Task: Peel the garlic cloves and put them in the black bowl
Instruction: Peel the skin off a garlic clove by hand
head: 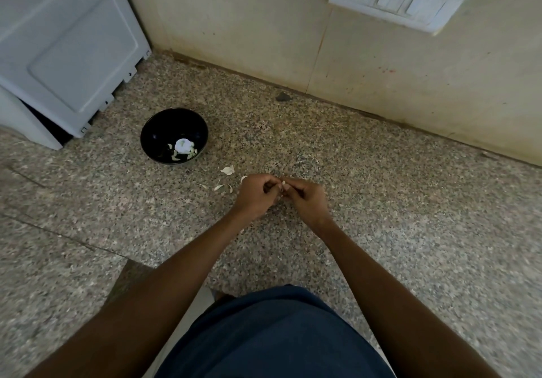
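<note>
Clove pinched between left hand and right hand, fingers of both curled onto it, held low over speckled counter, right of bowl. Mostly hidden; only a pale tip showing between fingertips. Likely light, firm, small; papery skin brittle, slick once bare, so easily dropped. Best gripped at the fat middle, skin picked from the root end. Long axis hard to read; visible tip seems to point up and away from the body. Peeled cloves already in bowl; skins scattered just beside left hand.
</note>
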